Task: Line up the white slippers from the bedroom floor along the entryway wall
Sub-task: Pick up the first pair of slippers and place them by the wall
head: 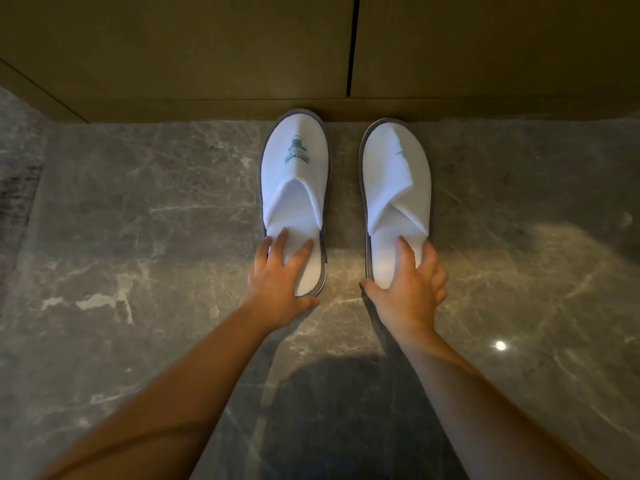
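Two white slippers with grey soles lie side by side on the marble floor, toes toward the wall. The left slipper (pixel 295 168) carries a green logo and its toe touches the wall base. The right slipper (pixel 394 174) sits a little nearer to me, its upper creased. My left hand (pixel 280 275) grips the heel of the left slipper, fingers on the insole and thumb under the heel edge. My right hand (pixel 410 282) holds the heel of the right slipper the same way.
A brown panelled wall (pixel 207 64) with a dark vertical seam (pixel 353 46) runs across the top. Grey veined marble floor (pixel 138 220) spreads to both sides. A bright light reflection (pixel 500 345) shines at the right, and my shadow falls between my forearms.
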`<action>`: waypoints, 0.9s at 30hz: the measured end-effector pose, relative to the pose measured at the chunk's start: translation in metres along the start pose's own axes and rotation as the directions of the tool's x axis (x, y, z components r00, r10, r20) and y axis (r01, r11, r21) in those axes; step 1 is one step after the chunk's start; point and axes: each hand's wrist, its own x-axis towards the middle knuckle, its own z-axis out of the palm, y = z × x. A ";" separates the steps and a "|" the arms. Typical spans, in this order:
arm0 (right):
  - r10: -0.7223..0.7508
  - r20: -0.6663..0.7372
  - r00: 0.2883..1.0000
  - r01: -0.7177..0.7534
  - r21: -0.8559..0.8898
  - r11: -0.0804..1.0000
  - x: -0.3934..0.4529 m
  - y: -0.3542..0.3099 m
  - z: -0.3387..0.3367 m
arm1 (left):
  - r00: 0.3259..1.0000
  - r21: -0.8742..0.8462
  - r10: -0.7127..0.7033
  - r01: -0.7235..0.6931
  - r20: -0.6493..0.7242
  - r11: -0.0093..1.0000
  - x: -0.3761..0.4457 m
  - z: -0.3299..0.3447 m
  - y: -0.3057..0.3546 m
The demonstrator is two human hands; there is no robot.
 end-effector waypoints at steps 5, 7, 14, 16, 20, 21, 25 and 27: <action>-0.028 0.006 1.000 0.028 -0.047 0.999 0.002 -0.002 0.007 | 1.000 -0.034 0.007 -0.007 0.015 0.999 -0.002 0.001 -0.007; -0.030 0.003 1.000 0.030 -0.038 0.999 0.004 -0.001 0.006 | 1.000 -0.036 0.012 -0.011 0.018 0.999 -0.002 0.001 -0.006; -0.027 0.000 1.000 0.027 -0.027 0.999 0.004 -0.003 0.006 | 1.000 -0.040 0.009 -0.009 0.018 0.999 -0.003 0.002 -0.007; -0.017 0.000 1.000 0.017 -0.023 1.000 0.004 -0.004 0.006 | 1.000 -0.037 0.007 -0.006 0.021 0.999 -0.003 0.002 -0.007; 0.000 0.005 1.000 0.000 -0.028 1.000 0.003 -0.005 0.006 | 1.000 -0.023 0.000 0.000 0.021 1.000 -0.003 0.001 -0.006; 0.002 0.008 1.000 -0.002 -0.031 1.000 0.003 -0.005 0.005 | 1.000 -0.021 0.000 0.000 0.022 1.000 -0.003 0.001 -0.006; -0.002 0.043 0.999 0.005 -0.063 0.998 0.005 -0.006 0.001 | 1.000 -0.011 0.009 -0.009 0.022 1.000 -0.003 0.000 -0.006; -0.017 0.058 0.998 0.022 -0.084 0.996 0.006 -0.007 -0.002 | 1.000 -0.011 0.008 -0.008 0.024 1.000 -0.004 -0.001 -0.005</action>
